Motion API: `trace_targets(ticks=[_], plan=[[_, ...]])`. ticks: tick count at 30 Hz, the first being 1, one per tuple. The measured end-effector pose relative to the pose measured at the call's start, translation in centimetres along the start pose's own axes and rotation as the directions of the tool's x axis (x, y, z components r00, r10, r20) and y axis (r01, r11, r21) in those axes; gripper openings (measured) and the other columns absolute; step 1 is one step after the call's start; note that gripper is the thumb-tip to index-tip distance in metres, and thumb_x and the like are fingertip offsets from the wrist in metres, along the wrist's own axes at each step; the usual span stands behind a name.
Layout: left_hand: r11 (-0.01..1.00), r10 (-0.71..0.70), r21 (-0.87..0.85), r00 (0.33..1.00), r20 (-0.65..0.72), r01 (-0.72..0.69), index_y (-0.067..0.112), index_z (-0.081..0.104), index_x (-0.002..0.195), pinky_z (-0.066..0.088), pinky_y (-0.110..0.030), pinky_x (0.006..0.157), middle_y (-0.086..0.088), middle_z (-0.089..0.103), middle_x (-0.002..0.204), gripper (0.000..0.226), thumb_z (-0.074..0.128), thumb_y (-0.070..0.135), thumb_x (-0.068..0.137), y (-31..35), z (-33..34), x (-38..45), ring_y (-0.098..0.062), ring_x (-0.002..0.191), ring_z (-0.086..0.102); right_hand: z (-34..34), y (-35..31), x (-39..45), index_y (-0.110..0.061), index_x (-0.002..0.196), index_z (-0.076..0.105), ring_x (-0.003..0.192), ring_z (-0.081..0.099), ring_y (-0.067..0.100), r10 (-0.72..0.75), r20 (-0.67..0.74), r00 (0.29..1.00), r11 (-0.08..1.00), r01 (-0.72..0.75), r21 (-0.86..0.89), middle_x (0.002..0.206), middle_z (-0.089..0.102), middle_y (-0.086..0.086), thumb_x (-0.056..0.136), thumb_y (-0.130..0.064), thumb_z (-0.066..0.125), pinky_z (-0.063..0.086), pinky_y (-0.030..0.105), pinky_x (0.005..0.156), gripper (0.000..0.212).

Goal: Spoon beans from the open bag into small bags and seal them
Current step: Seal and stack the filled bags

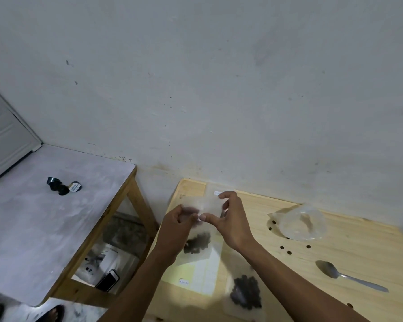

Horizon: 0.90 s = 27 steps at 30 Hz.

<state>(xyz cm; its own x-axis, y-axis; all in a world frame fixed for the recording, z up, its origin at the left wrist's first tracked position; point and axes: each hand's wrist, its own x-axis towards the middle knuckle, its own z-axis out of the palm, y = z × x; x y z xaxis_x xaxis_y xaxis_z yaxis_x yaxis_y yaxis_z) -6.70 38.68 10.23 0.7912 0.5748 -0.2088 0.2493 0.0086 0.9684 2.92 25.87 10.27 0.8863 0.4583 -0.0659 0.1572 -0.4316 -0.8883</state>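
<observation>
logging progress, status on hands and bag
Both hands, left and right, pinch small bag top. Beans inside. Spoon idle on table. Nothing blocking.

The table [335, 263] is pale yellow wood with a fine grain. The small bag [203, 228] is cloudy clear plastic holding dark brown beans [197, 244]; a second bag [244, 296] shows the same dark cluster. The open bag [300, 223] is clear and whitish. The spoon [349, 276] is dull silver-grey. The wall [219, 77] is grey-white, speckled with dark marks. The side table [44, 217] has a mottled grey top.
</observation>
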Motion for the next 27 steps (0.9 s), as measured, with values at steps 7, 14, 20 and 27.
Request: trace_targets(ticks=[7,14,20,27], plan=[[0.996,-0.069,-0.053,0.986,0.154,0.078,0.014,0.069,0.099,0.056,-0.038,0.085,-0.009,0.074,0.094,0.008,0.064,0.013,0.092,-0.8,-0.8,1.6,-0.025,0.092,0.071,-0.4,0.6,0.4,-0.023,0.107,0.051,0.085,0.062,0.015,0.093,0.108,0.99,0.99,-0.104,0.096,0.094,0.064,-0.006,0.068,-0.042,0.086,0.051,0.034,0.076,0.056],[0.984,-0.122,-0.132,0.992,0.018,0.123,0.011,0.068,0.098,0.053,-0.032,0.073,-0.012,0.073,0.091,0.008,0.064,0.01,0.091,-1.1,1.2,4.4,-0.021,0.081,0.068,-0.4,3.2,1.5,-0.019,0.104,0.057,0.077,0.056,0.019,0.165,0.21,0.964,0.946,-0.216,0.244,0.082,0.057,0.008,0.085,-0.017,0.073,0.048,0.03,0.073,0.025],[0.978,-0.201,0.05,0.98,-0.006,0.201,0.017,0.058,0.113,0.046,-0.028,0.064,-0.004,0.068,0.093,0.025,0.062,0.011,0.089,-3.2,2.7,8.4,-0.016,0.073,0.06,-0.8,6.2,3.0,-0.016,0.116,0.054,0.066,0.057,0.021,0.367,0.209,0.907,0.84,-0.419,0.345,0.075,0.058,0.008,0.087,0.007,0.063,0.049,0.031,0.059,0.038],[0.904,-0.294,0.361,0.946,0.135,0.229,0.018,0.056,0.113,0.048,-0.026,0.065,-0.004,0.065,0.08,0.03,0.066,0.013,0.086,-6.5,4.5,10.7,-0.017,0.071,0.062,0.3,9.9,6.5,-0.021,0.131,0.048,0.062,0.062,0.019,0.484,0.041,0.874,0.835,-0.475,0.276,0.075,0.064,0.009,0.089,-0.001,0.064,0.049,0.025,0.053,0.049]])
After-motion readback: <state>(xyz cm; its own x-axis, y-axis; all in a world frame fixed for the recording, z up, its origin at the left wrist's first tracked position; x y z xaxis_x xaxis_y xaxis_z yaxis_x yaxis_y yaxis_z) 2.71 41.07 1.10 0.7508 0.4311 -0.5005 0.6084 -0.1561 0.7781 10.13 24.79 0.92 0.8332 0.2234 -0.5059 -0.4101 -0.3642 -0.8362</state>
